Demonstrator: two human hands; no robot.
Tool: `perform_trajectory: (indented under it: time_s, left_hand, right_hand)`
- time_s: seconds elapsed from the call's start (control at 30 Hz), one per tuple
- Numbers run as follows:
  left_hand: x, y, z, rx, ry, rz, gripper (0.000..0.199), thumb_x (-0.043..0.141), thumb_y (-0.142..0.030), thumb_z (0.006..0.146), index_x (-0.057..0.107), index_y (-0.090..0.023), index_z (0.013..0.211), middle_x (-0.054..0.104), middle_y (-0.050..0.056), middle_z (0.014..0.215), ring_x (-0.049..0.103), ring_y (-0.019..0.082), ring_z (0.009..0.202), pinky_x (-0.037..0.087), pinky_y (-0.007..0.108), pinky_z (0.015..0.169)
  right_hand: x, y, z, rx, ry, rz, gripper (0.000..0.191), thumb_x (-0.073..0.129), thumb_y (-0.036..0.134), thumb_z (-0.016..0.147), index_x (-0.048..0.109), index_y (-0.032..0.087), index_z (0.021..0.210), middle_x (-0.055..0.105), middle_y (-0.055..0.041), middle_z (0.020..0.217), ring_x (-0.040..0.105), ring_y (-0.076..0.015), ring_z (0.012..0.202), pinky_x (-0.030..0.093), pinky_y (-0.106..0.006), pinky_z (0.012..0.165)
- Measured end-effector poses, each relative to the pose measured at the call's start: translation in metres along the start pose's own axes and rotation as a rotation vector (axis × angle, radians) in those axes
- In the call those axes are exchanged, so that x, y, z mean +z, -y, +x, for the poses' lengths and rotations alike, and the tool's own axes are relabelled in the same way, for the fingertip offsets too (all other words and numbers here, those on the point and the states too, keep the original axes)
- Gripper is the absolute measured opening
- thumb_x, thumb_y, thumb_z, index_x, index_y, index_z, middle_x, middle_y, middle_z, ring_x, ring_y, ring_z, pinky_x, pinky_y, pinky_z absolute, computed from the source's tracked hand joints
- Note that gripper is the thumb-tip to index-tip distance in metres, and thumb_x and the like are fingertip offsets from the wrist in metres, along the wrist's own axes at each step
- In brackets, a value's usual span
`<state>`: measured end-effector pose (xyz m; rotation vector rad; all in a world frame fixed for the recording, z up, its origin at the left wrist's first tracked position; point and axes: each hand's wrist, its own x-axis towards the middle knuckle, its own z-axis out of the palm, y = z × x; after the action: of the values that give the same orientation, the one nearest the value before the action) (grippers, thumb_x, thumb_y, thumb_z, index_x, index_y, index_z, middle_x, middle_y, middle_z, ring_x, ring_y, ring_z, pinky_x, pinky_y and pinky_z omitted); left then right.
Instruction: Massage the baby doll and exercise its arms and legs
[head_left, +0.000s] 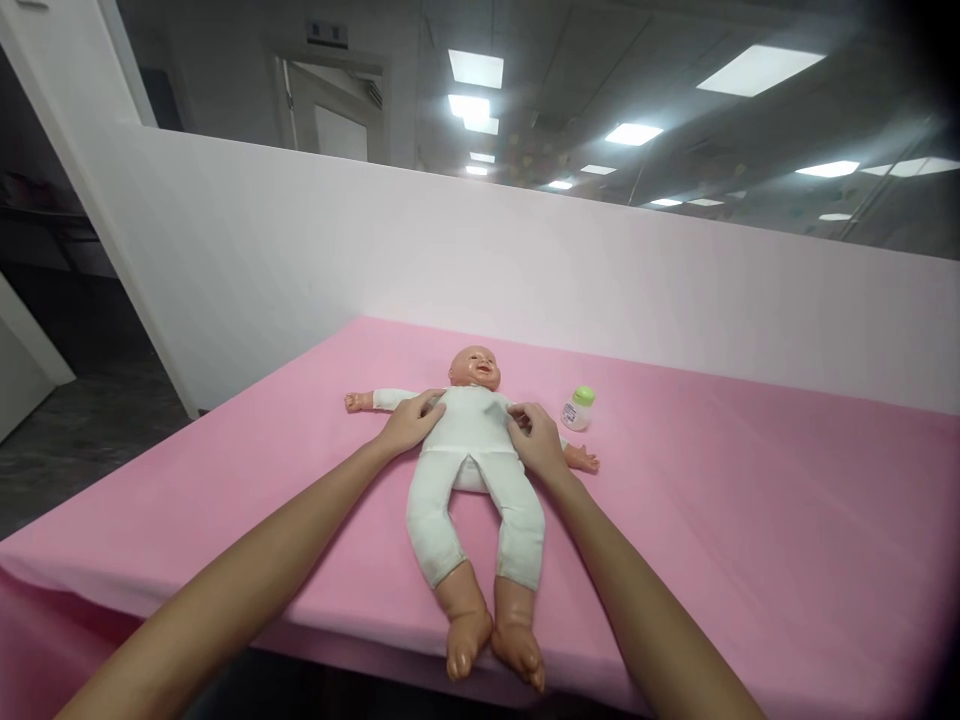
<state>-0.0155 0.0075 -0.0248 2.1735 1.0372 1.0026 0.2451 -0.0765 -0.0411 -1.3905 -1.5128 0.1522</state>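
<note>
A baby doll [471, 440] in a white one-piece suit lies on its back on the pink table [750, 520], head away from me, bare feet at the near edge. My left hand [411, 420] rests on the doll's chest near its outstretched arm. My right hand [534, 436] lies on the other side of its torso, fingers touching the suit. Both hands press flat against the suit and I cannot tell whether they grip the cloth. A small white bottle with a green cap [578, 408] stands just right of the doll's shoulder.
A pale pink partition wall [525, 260] rises behind the table. The table's left edge drops to a dark floor [82, 420]. Ceiling lights and a doorway show above the partition.
</note>
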Motion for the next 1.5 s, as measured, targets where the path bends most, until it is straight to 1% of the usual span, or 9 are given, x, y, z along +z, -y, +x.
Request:
perform_trajectory:
  time_s: [0.1,0.23,0.47,0.6,0.7,0.93,1.1,1.27,1.5]
  left_hand:
    - [0.002,0.004,0.001,0.001,-0.003,-0.013,0.052,0.053,-0.051,0.095,0.063,-0.022,0.138,0.074,0.007,0.116,0.069,0.026,0.103,0.052,0.039,0.096]
    - [0.003,0.006,0.002,0.012,-0.006,-0.018,0.051,0.053,-0.051,0.095,0.063,-0.024,0.137,0.074,0.006,0.115,0.068,0.026,0.103,0.052,0.038,0.098]
    - [0.001,0.000,-0.001,-0.002,0.008,-0.010,0.051,0.052,-0.050,0.096,0.064,-0.022,0.137,0.074,0.006,0.116,0.068,0.026,0.104,0.051,0.039,0.099]
    - [0.002,-0.001,0.000,-0.008,0.001,-0.008,0.053,0.052,-0.051,0.095,0.063,-0.021,0.138,0.073,0.007,0.120,0.067,0.028,0.109,0.049,0.040,0.102]
    - [0.002,-0.003,0.000,-0.017,0.002,-0.014,0.055,0.052,-0.051,0.095,0.062,-0.019,0.139,0.074,0.008,0.119,0.066,0.029,0.111,0.049,0.041,0.103]
    - [0.002,-0.008,0.000,-0.010,0.011,-0.010,0.053,0.052,-0.049,0.095,0.063,-0.019,0.137,0.074,0.007,0.120,0.067,0.027,0.107,0.050,0.039,0.098]
    - [0.002,-0.007,0.000,0.000,0.011,0.005,0.052,0.052,-0.048,0.095,0.063,-0.020,0.137,0.075,0.006,0.115,0.068,0.026,0.103,0.051,0.038,0.096]
    - [0.001,-0.009,-0.001,0.009,0.016,-0.004,0.051,0.052,-0.047,0.096,0.064,-0.020,0.137,0.074,0.005,0.120,0.068,0.026,0.105,0.050,0.037,0.098]
    - [-0.001,-0.009,-0.002,0.033,0.039,-0.059,0.050,0.050,-0.043,0.097,0.065,-0.021,0.140,0.072,0.005,0.128,0.066,0.027,0.114,0.047,0.039,0.106]
  right_hand:
    - [-0.001,0.001,0.000,0.005,0.002,-0.004,0.022,0.054,0.028,0.082,0.067,0.019,0.099,0.067,-0.0077,0.100,0.061,-0.0206,0.083,0.052,-0.037,0.080]
    - [-0.002,0.003,0.000,0.022,0.010,-0.012,0.025,0.054,0.028,0.081,0.067,0.018,0.100,0.066,-0.0075,0.098,0.060,-0.0199,0.080,0.051,-0.037,0.079]
    - [-0.005,0.010,-0.003,0.041,0.028,0.007,0.021,0.056,0.028,0.083,0.067,0.019,0.098,0.066,-0.0071,0.099,0.061,-0.0200,0.084,0.052,-0.036,0.079]
    - [-0.005,0.009,-0.003,0.049,0.024,0.015,0.022,0.057,0.030,0.085,0.067,0.020,0.100,0.066,-0.0069,0.102,0.060,-0.0193,0.083,0.051,-0.036,0.080]
    - [-0.006,0.008,-0.003,0.053,0.028,0.014,0.021,0.057,0.031,0.085,0.067,0.020,0.100,0.066,-0.0067,0.102,0.060,-0.0190,0.082,0.051,-0.035,0.079]
    - [-0.004,0.002,-0.002,0.017,0.016,-0.006,0.022,0.056,0.029,0.084,0.067,0.020,0.100,0.067,-0.0062,0.100,0.060,-0.0188,0.080,0.051,-0.036,0.079]
    - [-0.005,0.001,-0.001,0.011,0.027,-0.028,0.023,0.054,0.027,0.081,0.067,0.019,0.100,0.066,-0.0059,0.099,0.059,-0.0178,0.077,0.050,-0.035,0.077]
    - [-0.007,0.003,-0.001,0.025,0.030,-0.021,0.022,0.055,0.028,0.082,0.067,0.019,0.099,0.066,-0.0060,0.099,0.060,-0.0181,0.079,0.051,-0.035,0.077]
    - [-0.007,0.005,-0.002,0.052,0.047,-0.042,0.023,0.056,0.029,0.082,0.067,0.020,0.101,0.067,-0.0055,0.101,0.060,-0.0178,0.077,0.051,-0.036,0.077]
